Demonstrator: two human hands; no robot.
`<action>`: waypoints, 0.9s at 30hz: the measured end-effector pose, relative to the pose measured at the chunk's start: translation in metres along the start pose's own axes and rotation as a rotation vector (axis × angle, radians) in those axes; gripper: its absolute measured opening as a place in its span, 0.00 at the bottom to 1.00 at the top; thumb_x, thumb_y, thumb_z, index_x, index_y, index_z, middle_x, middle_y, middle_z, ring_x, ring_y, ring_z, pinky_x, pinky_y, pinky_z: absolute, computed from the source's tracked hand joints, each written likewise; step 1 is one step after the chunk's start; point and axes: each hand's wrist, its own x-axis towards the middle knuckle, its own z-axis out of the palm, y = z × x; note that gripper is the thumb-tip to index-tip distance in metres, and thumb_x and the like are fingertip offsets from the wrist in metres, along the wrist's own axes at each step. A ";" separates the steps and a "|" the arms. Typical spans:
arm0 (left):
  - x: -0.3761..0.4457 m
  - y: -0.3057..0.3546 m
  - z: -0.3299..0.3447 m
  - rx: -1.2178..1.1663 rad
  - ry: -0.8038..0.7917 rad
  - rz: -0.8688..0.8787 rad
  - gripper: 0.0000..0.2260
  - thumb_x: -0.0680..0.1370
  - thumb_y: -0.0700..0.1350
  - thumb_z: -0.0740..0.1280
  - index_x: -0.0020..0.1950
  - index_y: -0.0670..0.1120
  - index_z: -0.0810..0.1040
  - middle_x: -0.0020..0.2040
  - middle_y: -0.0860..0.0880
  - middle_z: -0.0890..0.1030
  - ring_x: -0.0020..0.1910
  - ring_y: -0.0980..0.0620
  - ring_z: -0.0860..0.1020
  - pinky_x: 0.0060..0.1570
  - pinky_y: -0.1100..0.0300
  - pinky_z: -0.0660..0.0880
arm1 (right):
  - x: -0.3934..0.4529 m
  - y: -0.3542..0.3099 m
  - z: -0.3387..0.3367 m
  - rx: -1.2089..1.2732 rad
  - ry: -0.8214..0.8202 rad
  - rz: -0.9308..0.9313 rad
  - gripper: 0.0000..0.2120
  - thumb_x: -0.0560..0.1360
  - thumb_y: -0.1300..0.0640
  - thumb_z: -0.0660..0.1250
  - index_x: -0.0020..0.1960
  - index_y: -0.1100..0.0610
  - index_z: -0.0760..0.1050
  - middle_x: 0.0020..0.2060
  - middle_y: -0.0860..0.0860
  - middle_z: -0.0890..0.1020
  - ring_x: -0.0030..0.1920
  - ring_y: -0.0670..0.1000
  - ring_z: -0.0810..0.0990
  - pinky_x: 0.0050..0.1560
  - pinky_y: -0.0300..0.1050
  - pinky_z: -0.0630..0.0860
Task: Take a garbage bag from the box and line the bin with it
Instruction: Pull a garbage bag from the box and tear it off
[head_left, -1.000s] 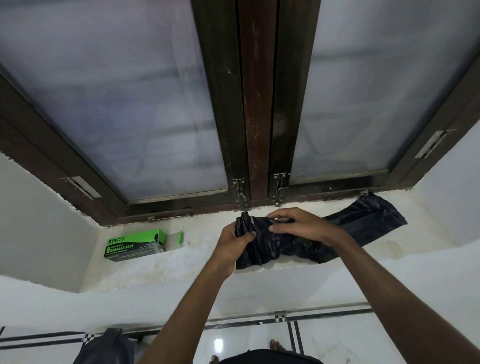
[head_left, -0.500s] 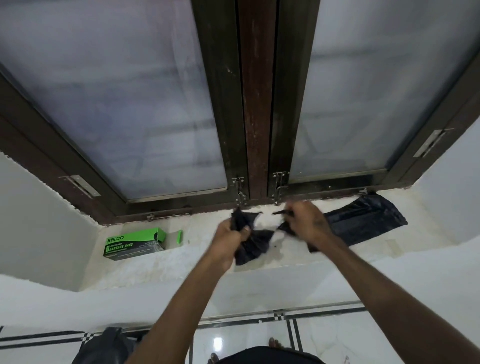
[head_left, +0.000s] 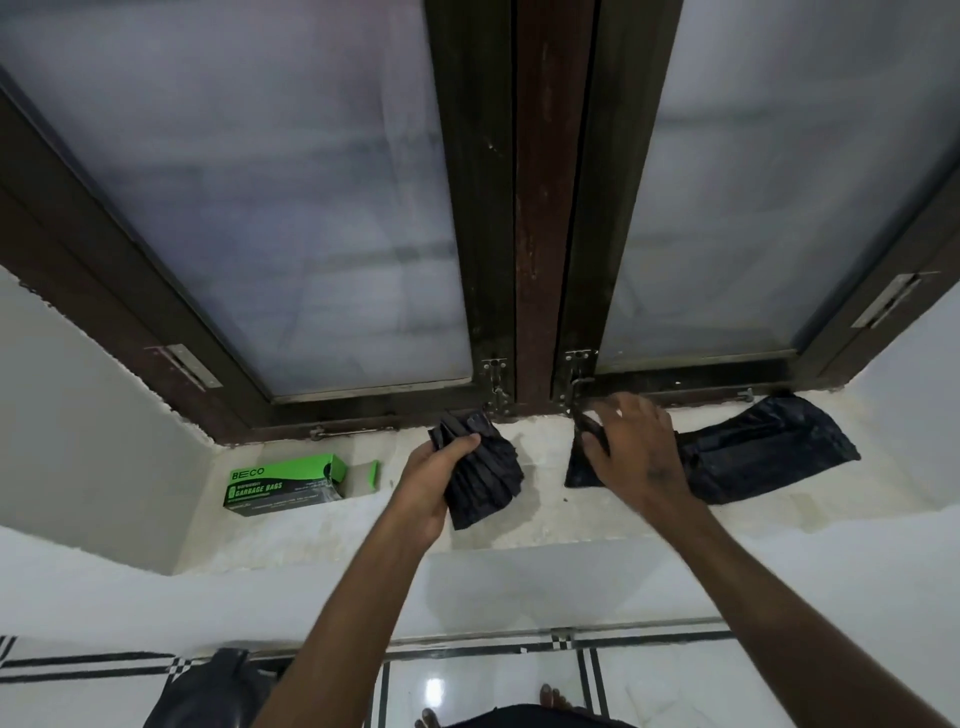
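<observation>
A dark-framed window (head_left: 540, 208) is rising behind a pale sill (head_left: 519, 525). On the sill, the remaining strip of black bags (head_left: 763, 452) is lying under the right hand (head_left: 634, 447), whose fingers are pinching its near end. The left hand (head_left: 431, 483), apart from it, is gripping a folded garbage bag (head_left: 483, 473). The green box (head_left: 283, 483) is sitting at the sill's left end.

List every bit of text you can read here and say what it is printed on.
"BECO": green top of the box on the sill.
"GARBAGE BAGS": black front of the same box.
Smaller lines above and below "GARBAGE BAGS" on the box: too small and blurred to read.
No readable text on the black bags, the window or the floor.
</observation>
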 end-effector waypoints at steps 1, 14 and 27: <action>0.000 -0.001 -0.001 -0.008 0.005 0.011 0.07 0.78 0.40 0.71 0.55 0.43 0.81 0.54 0.45 0.85 0.53 0.48 0.82 0.47 0.56 0.78 | -0.003 -0.009 -0.002 0.105 0.063 -0.044 0.18 0.78 0.51 0.65 0.66 0.54 0.76 0.60 0.54 0.78 0.61 0.58 0.75 0.62 0.53 0.69; -0.009 0.007 -0.058 0.065 0.051 0.119 0.02 0.77 0.42 0.72 0.49 0.48 0.83 0.46 0.51 0.85 0.53 0.53 0.81 0.57 0.58 0.76 | -0.007 -0.122 0.020 1.000 -0.235 -0.013 0.15 0.73 0.68 0.72 0.55 0.53 0.83 0.48 0.44 0.84 0.49 0.41 0.81 0.53 0.48 0.80; -0.011 0.033 -0.134 0.297 0.137 0.399 0.10 0.78 0.29 0.65 0.48 0.40 0.85 0.46 0.45 0.86 0.47 0.49 0.84 0.42 0.65 0.80 | 0.010 -0.185 0.009 1.591 -0.732 0.239 0.10 0.80 0.60 0.66 0.59 0.56 0.82 0.56 0.57 0.84 0.55 0.56 0.84 0.50 0.54 0.83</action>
